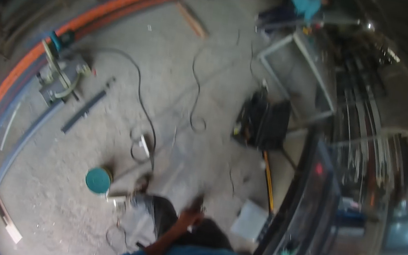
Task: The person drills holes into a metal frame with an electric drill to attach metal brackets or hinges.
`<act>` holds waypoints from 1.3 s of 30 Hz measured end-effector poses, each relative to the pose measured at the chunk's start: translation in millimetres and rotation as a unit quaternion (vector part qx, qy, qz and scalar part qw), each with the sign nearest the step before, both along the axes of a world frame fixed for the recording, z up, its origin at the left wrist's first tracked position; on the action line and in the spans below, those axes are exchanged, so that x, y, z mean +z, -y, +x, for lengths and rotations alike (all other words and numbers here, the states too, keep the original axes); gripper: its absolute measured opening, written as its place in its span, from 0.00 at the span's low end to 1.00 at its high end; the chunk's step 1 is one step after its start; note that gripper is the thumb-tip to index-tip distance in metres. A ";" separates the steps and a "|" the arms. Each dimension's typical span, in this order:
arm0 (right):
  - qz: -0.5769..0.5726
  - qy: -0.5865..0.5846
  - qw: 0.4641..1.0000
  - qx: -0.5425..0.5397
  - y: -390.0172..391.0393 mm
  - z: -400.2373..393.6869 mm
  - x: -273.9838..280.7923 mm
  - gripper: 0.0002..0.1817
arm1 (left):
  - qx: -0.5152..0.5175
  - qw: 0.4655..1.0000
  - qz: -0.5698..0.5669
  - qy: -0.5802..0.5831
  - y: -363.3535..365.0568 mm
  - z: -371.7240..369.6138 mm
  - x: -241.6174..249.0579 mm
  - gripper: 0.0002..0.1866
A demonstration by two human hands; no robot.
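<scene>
One hand (191,214) shows at the end of a bare forearm, blurred, apparently curled near a grey tool (142,205) on the concrete floor (136,49); I cannot tell which hand or whether it grips. A teal disc (98,180) lies just left, cable (140,97) beyond it.

Chop saw (61,74) sat far left on the floor (172,59), toolbox (264,121) right of center, round can (98,180) near, metal frame (298,62) beyond the toolbox.
</scene>
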State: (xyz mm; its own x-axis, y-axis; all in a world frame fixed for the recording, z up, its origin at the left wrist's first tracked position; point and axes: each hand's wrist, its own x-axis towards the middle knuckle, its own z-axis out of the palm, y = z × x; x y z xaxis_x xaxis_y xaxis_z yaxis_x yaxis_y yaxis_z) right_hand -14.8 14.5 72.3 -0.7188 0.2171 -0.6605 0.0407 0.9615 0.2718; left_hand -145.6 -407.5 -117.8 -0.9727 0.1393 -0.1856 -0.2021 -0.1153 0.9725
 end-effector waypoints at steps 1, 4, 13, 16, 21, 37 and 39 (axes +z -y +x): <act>-0.028 -0.035 0.999 0.030 13.0 -64.9 -34.3 0.14 | -0.019 0.996 0.017 0.084 -0.3 -13.3 14.3 0.15; -0.084 -0.074 0.993 0.046 25.3 -124.2 -95.2 0.14 | 0.104 0.994 0.028 -0.029 -16.9 -29.0 -5.0 0.08; -0.609 -0.088 0.552 -0.563 -27.7 -118.0 -166.7 0.21 | 0.094 0.930 -0.121 0.335 -15.4 -94.4 -13.8 0.13; -0.625 -0.125 0.558 -0.531 -35.8 -126.7 -153.4 0.20 | -0.164 0.735 -0.641 -0.151 20.7 -96.0 -67.3 0.06; -0.519 -0.100 0.720 -0.450 -19.8 -168.2 -108.0 0.15 | 0.032 0.824 -0.546 0.150 25.3 -82.3 -14.5 0.17; -0.532 -0.203 0.659 -0.492 -18.5 -253.9 -136.1 0.20 | -0.228 0.787 -0.567 0.080 0.3 -197.4 -15.2 0.29; -0.528 -0.224 0.710 -0.408 -25.0 -234.3 -181.0 0.19 | -0.323 0.679 -0.656 -0.072 -2.8 -241.8 -17.2 0.10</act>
